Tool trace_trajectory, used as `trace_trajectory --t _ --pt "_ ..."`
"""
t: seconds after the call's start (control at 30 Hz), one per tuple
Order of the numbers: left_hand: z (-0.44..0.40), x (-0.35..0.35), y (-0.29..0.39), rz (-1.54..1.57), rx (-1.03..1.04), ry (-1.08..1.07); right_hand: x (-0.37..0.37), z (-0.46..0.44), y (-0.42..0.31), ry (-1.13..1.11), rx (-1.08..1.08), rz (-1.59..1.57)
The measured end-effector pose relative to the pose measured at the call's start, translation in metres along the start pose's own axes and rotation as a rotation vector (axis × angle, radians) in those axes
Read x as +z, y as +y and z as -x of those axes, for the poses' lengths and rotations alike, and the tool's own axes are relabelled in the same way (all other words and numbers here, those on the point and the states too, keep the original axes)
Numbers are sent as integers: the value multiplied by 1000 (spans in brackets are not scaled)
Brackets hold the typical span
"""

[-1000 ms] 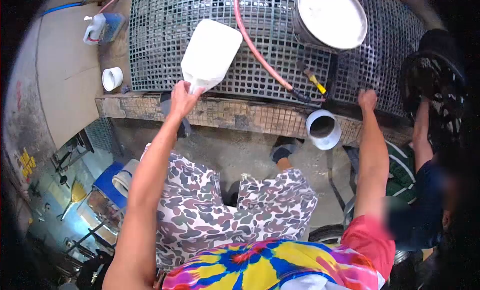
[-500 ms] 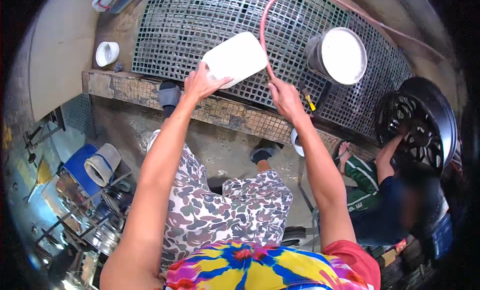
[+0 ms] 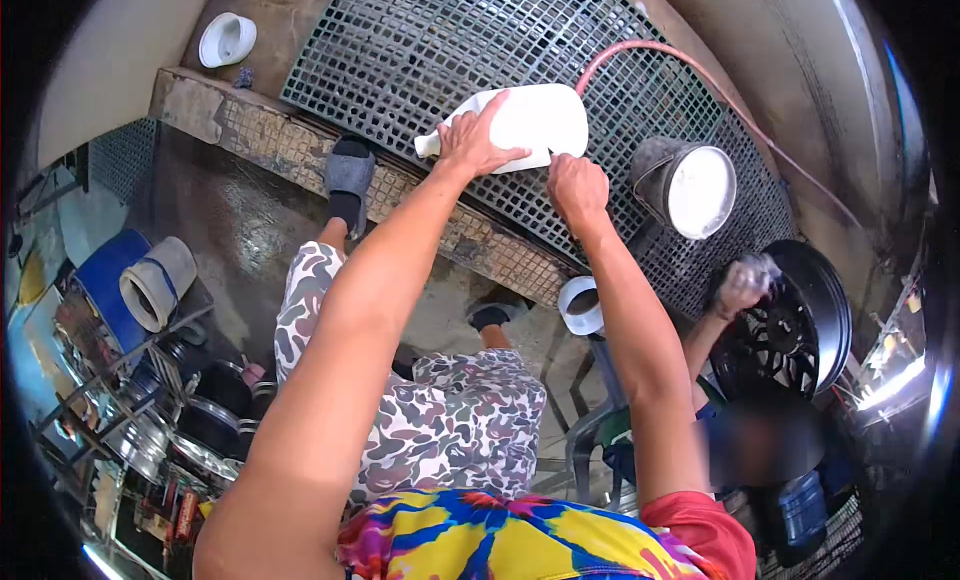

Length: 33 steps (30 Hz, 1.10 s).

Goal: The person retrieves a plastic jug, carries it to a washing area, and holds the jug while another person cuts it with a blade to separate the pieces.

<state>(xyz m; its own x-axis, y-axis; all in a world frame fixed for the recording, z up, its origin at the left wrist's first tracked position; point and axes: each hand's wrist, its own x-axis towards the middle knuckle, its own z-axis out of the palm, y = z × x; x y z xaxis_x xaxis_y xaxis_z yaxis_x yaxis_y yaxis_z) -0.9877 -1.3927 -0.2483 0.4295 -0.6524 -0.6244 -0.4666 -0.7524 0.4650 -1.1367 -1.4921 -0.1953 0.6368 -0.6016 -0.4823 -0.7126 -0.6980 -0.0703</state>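
My left hand [image 3: 475, 145] grips a white plastic jug [image 3: 545, 120], its fingers spread over the neck end. The jug lies on its side above the grating [image 3: 390, 55], with its spout [image 3: 427, 145] pointing left. My right hand [image 3: 578, 192] is a closed fist at the jug's lower right edge. A pink hose [image 3: 620, 48] curves down behind the jug toward this fist; the stretch between them is hidden. A small dark spot shows where the fist meets the jug.
A bucket [image 3: 700, 192] with white contents stands on the grating at right. A white tub [image 3: 228, 42] sits at upper left, a white pail [image 3: 582, 307] below the tiled ledge [image 3: 265, 125]. A co-worker's hand [image 3: 748, 283] is at a black wheel rim [image 3: 800, 325]. Shelves of parts stand at lower left.
The jug has turned level, its spout now visible, and has come close to my right fist. The hose's bend has shifted. The co-worker's hand has risen on the rim. The view has tilted.
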Motion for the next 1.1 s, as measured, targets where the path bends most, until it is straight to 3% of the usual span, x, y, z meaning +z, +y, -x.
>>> trace_trajectory --t 0.23,0.5,0.7,0.8,0.9,1.07,1.1 --pt "-3 2 0 36 -16 30 -8 -27 -16 -184 31 182" --pt "9 5 2 53 35 112 17 -44 -3 -389 72 96" --pt "-7 6 -8 71 53 148 3 -53 -13 -397 -19 81" --pt "-20 -7 -9 47 12 2 5 -41 -2 -259 -90 -152" --pt "-22 -15 -8 62 -3 -61 3 -31 -10 -270 95 -123" --pt "-16 -8 19 -275 267 290 12 -40 -11 -217 56 -129" --pt "-7 -10 23 -326 274 270 21 -44 -3 -191 -11 -104"
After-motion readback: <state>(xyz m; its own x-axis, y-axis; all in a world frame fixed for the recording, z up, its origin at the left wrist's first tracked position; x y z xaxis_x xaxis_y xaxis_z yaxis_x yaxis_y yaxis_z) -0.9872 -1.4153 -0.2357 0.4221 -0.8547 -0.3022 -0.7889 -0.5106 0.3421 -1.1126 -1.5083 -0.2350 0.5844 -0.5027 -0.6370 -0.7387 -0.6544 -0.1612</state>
